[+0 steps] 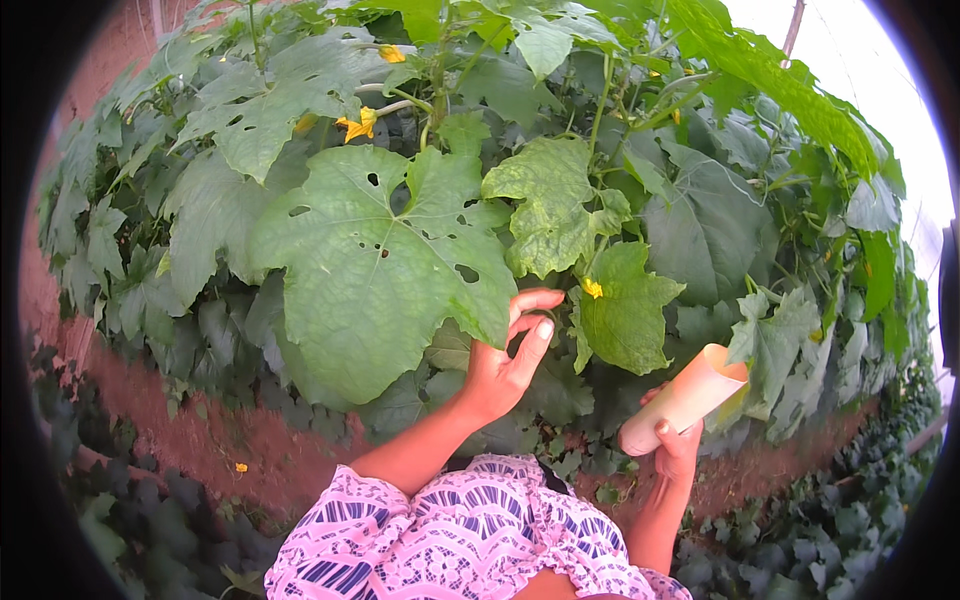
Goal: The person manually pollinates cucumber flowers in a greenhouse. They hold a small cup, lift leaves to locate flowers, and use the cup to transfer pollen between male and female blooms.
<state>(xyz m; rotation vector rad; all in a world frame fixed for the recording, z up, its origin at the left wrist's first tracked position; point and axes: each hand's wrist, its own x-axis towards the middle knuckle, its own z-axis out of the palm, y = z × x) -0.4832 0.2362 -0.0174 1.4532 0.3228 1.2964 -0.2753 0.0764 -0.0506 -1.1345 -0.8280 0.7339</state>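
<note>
My left hand is raised at the lower right edge of a large green lobed leaf with several holes. Its thumb and fingers are curled with a gap between them, and I see nothing held there. Just to the right hangs a smaller yellow-green leaf, with a small yellow flower in front of it. My right hand is wrapped around a pale cylindrical tube, tilted with its open end up and to the right. The inside of the tube is mostly hidden.
Dense climbing vines fill the space before me, with a mottled leaf and an orange-yellow blossom higher up. Reddish soil shows below. More low foliage lies at the lower right. A pale bright sheet stands behind.
</note>
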